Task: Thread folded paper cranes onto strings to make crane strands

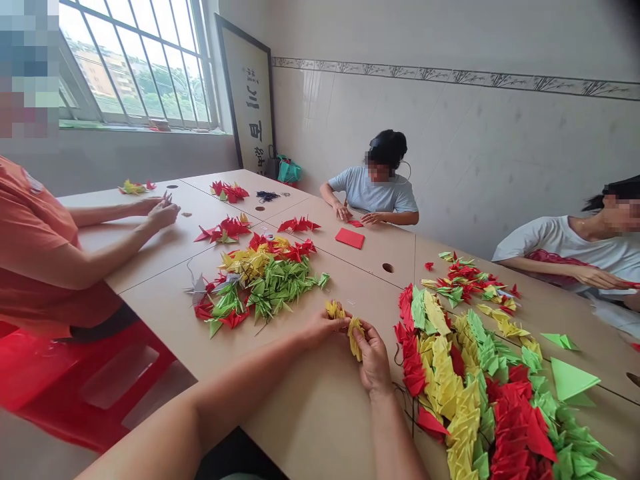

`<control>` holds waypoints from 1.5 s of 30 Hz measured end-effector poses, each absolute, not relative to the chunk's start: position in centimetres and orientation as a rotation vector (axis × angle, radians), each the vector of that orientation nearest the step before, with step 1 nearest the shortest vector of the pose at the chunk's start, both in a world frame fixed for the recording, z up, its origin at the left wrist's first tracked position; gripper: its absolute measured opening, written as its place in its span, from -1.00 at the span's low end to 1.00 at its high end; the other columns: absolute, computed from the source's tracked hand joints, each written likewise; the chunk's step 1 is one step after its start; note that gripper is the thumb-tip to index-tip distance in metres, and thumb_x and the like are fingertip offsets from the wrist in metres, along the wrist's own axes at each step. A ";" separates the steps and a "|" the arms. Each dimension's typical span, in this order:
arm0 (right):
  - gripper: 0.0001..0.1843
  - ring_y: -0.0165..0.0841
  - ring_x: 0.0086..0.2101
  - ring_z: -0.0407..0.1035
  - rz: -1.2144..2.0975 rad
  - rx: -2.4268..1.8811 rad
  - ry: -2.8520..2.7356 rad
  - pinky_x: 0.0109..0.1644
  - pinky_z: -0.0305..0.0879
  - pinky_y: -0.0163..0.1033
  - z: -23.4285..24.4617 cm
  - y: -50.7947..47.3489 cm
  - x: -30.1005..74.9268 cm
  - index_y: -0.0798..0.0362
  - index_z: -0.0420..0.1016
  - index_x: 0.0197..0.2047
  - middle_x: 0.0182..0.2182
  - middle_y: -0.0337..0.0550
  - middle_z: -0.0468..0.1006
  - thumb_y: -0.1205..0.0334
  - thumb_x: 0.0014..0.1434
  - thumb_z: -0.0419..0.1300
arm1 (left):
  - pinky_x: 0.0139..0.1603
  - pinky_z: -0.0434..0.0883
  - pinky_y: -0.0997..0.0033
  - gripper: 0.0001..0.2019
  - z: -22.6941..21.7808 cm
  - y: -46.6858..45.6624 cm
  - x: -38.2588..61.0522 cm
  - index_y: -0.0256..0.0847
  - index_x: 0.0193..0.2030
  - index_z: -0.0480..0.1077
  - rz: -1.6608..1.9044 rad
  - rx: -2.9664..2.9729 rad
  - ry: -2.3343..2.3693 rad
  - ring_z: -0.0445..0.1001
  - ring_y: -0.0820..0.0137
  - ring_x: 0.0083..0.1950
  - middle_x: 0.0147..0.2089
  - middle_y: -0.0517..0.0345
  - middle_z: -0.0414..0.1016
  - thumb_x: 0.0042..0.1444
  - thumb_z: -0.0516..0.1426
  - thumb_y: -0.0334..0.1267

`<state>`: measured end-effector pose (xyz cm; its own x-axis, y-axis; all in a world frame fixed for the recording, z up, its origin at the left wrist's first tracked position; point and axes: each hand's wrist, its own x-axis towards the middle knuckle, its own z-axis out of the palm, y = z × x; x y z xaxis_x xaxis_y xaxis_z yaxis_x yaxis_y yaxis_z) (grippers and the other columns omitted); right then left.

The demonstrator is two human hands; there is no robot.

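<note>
My left hand [323,327] pinches a small bunch of yellow folded paper pieces [335,309] above the beige table [310,413]. My right hand [373,357] grips another stack of yellow folded pieces [355,335], close beside the left one. A thin dark thread [406,400] lies on the table near my right wrist. A long strung band of red, yellow and green folded pieces [475,393] lies just right of my right hand. A loose heap of green, yellow and red pieces [260,280] lies beyond my left hand.
A person in an orange shirt [45,247] sits at left on a red chair [85,380]. A person in a blue shirt [375,190] sits at the far side beside a red paper stack [350,238]. A third person [575,257] sits at right. Smaller paper piles [227,230] dot the table.
</note>
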<state>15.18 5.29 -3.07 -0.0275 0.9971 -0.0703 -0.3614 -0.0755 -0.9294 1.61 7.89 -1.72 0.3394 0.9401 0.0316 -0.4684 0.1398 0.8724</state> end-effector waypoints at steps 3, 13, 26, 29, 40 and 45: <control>-0.58 -0.33 -0.15 0.39 1.427 -0.962 -0.892 -0.08 0.31 -0.21 -2.9 5.4 15.1 0.01 0.41 -0.13 -0.14 -0.12 0.51 0.06 -0.07 0.33 | -0.12 0.35 0.36 -0.66 -1.4 8.1 1.0 -0.27 -0.30 0.32 1.067 0.789 0.550 0.45 0.40 -0.24 -0.26 0.09 0.47 -0.18 0.34 -0.24; -0.64 -0.40 -0.30 0.36 1.443 -0.998 -0.829 -0.21 0.28 -0.32 -3.1 5.2 14.5 0.04 0.45 -0.21 -0.31 -0.19 0.50 0.05 -0.06 0.32 | -0.13 0.37 0.44 -0.63 -1.0 8.2 0.0 -0.26 -0.17 0.38 1.030 0.669 0.569 0.47 0.42 -0.22 -0.26 0.10 0.47 -0.17 0.32 -0.43; -0.68 -0.37 -0.32 0.31 1.366 -1.125 -0.849 -0.23 0.25 -0.30 -3.2 4.3 14.0 0.02 0.46 -0.21 -0.34 -0.18 0.47 0.00 0.03 0.25 | -0.09 0.36 0.39 -0.64 -0.4 8.2 -1.1 -0.21 -0.13 0.37 0.968 0.585 0.618 0.48 0.39 -0.17 -0.17 0.08 0.49 -0.11 0.30 -0.40; -0.67 -0.35 -0.28 0.34 1.371 -1.136 -0.785 -0.19 0.27 -0.28 -3.1 4.5 13.9 0.00 0.46 -0.21 -0.30 -0.18 0.50 -0.01 0.01 0.27 | -0.10 0.38 0.37 -0.63 -0.3 8.2 -1.1 -0.22 -0.15 0.37 0.968 0.585 0.641 0.49 0.37 -0.17 -0.16 0.06 0.49 -0.14 0.31 -0.40; -0.63 -0.29 -0.22 0.40 1.520 -1.058 -0.548 -0.18 0.33 -0.24 -1.7 5.1 14.2 -0.01 0.49 -0.25 -0.24 -0.12 0.55 0.03 -0.14 0.37 | -0.13 0.39 0.35 -0.61 -0.1 8.0 -0.1 -0.22 -0.14 0.34 0.990 0.528 0.617 0.48 0.36 -0.19 -0.16 0.07 0.49 -0.15 0.31 -0.41; -0.66 -0.30 -0.21 0.39 1.507 -1.010 -0.615 -0.25 0.31 -0.28 -2.0 5.3 14.0 -0.02 0.49 -0.19 -0.22 -0.12 0.54 0.04 -0.04 0.32 | -0.08 0.36 0.36 -0.62 -0.7 8.1 0.3 -0.20 -0.22 0.31 1.022 0.488 0.623 0.47 0.37 -0.17 -0.19 0.09 0.49 -0.18 0.34 -0.37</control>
<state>13.99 5.35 -2.01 0.0346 0.9668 -0.2531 -0.5139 -0.2000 -0.8342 0.31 8.11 -0.70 0.3779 0.8923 -0.2469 -0.6281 0.4431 0.6397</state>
